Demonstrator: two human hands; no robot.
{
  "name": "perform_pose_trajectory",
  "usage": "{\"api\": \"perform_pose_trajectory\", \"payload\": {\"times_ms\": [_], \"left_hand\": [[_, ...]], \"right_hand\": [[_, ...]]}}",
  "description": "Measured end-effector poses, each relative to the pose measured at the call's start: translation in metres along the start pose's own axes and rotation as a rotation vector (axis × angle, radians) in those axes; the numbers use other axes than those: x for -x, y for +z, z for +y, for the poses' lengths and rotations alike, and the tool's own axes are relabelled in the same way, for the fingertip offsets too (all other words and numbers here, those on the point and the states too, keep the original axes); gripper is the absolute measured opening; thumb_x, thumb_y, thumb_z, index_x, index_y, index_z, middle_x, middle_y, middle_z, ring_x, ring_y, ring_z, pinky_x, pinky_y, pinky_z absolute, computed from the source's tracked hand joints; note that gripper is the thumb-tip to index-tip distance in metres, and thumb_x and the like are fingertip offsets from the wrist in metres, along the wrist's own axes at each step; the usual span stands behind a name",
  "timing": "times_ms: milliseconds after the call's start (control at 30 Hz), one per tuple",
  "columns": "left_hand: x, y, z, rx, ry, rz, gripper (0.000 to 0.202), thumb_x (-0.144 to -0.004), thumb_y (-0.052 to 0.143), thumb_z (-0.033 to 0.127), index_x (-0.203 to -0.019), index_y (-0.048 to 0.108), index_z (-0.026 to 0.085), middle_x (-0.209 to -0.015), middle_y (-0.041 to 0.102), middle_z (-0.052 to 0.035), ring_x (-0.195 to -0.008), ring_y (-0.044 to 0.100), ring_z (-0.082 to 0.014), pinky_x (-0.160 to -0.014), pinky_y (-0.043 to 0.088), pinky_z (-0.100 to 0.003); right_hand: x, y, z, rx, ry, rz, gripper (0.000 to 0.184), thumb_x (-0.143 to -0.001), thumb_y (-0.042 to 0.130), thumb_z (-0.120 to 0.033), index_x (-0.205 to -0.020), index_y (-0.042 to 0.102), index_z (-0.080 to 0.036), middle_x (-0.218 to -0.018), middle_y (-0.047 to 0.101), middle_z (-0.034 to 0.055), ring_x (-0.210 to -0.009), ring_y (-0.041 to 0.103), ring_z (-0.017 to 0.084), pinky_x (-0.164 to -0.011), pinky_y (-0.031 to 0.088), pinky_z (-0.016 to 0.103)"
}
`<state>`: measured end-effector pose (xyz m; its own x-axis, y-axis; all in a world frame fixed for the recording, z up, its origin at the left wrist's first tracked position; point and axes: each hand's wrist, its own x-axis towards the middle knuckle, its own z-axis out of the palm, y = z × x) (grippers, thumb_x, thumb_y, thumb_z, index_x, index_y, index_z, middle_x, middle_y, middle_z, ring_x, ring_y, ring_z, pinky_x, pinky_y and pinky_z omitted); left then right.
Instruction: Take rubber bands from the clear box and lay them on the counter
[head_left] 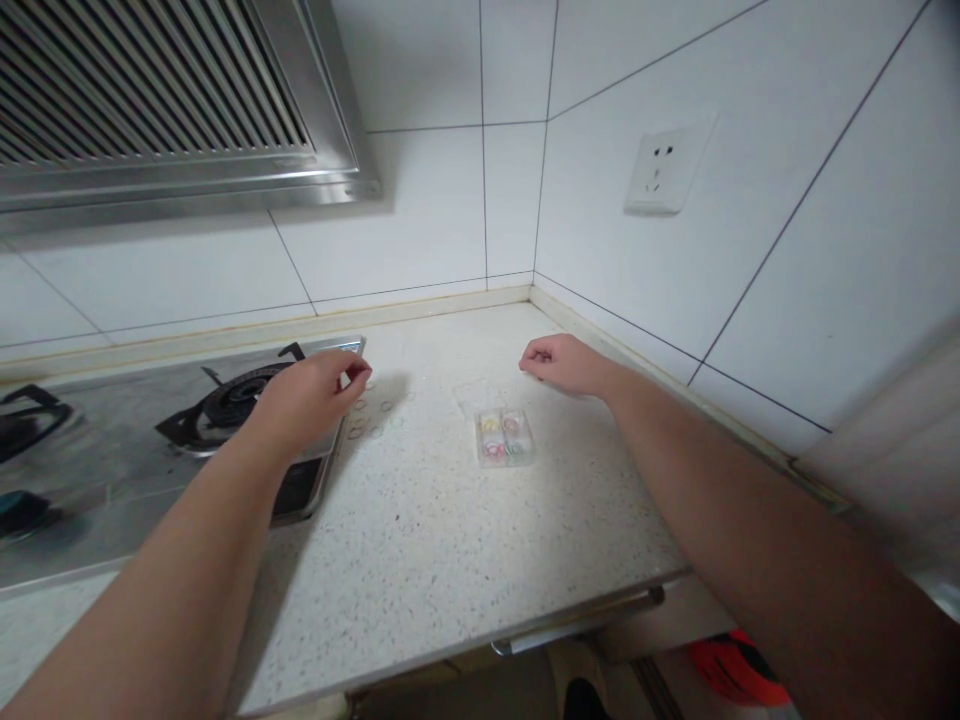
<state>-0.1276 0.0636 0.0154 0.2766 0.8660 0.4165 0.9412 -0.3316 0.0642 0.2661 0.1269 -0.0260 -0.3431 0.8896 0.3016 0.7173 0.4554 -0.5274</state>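
Note:
A small clear plastic box (505,437) lies on the speckled countertop (450,540), holding coloured rings in its compartments. Several small loose rings (373,416) are scattered on the counter left of the box. My left hand (311,395) hovers over those loose rings near the stove's corner, fingertips pinched together; whether it holds a ring is too small to see. My right hand (564,363) rests on the counter beyond and right of the box, fingers curled into a loose fist, its contents hidden.
A steel gas stove (150,450) with a black burner grate (232,395) sits at the left. A range hood (165,110) hangs above it. Tiled walls form a corner, with a white socket (660,170) at right. A drawer handle (577,620) lies under the counter's front edge.

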Motion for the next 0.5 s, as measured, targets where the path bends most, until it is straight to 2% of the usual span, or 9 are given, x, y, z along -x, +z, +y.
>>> {"api": "perform_pose_trajectory", "payload": {"times_ms": [100,200,333,500], "left_hand": [[-0.007,0.026,-0.025,-0.018,-0.068,-0.03,0.033,-0.095,0.049,0.037,-0.111,0.072,0.019,-0.11,0.075,-0.0084,-0.092,0.069,-0.0243,-0.082,0.05,-0.033],[-0.012,0.045,-0.041,-0.027,-0.101,-0.085,0.04,-0.094,0.047,0.035,-0.118,0.073,0.015,-0.116,0.073,-0.0125,-0.105,0.068,-0.028,-0.096,0.05,-0.037],[-0.017,0.054,-0.047,-0.055,-0.051,-0.125,0.046,-0.096,0.046,0.037,-0.124,0.073,0.013,-0.119,0.071,-0.0149,-0.112,0.066,-0.0299,-0.107,0.046,-0.041],[-0.02,0.058,-0.046,-0.115,-0.004,-0.196,0.046,-0.099,0.043,0.038,-0.122,0.077,0.017,-0.117,0.071,-0.0156,-0.113,0.066,-0.0292,-0.107,0.047,-0.04]], "right_hand": [[0.0,-0.001,-0.001,0.016,0.009,-0.012,0.022,-0.088,0.063,-0.038,-0.082,0.073,-0.018,-0.072,0.068,0.0031,-0.066,0.058,0.017,-0.062,0.04,0.031],[0.001,-0.003,-0.004,0.035,0.01,-0.037,0.023,-0.088,0.063,-0.038,-0.084,0.073,-0.018,-0.073,0.069,0.0042,-0.067,0.059,0.018,-0.063,0.04,0.031],[0.001,-0.005,-0.007,0.056,0.016,-0.046,0.024,-0.089,0.062,-0.037,-0.084,0.074,-0.017,-0.075,0.07,0.0047,-0.068,0.06,0.018,-0.065,0.04,0.032],[0.001,-0.004,-0.009,0.059,0.002,-0.062,0.022,-0.089,0.063,-0.036,-0.083,0.073,-0.018,-0.075,0.069,0.0042,-0.068,0.06,0.018,-0.065,0.04,0.031]]}}
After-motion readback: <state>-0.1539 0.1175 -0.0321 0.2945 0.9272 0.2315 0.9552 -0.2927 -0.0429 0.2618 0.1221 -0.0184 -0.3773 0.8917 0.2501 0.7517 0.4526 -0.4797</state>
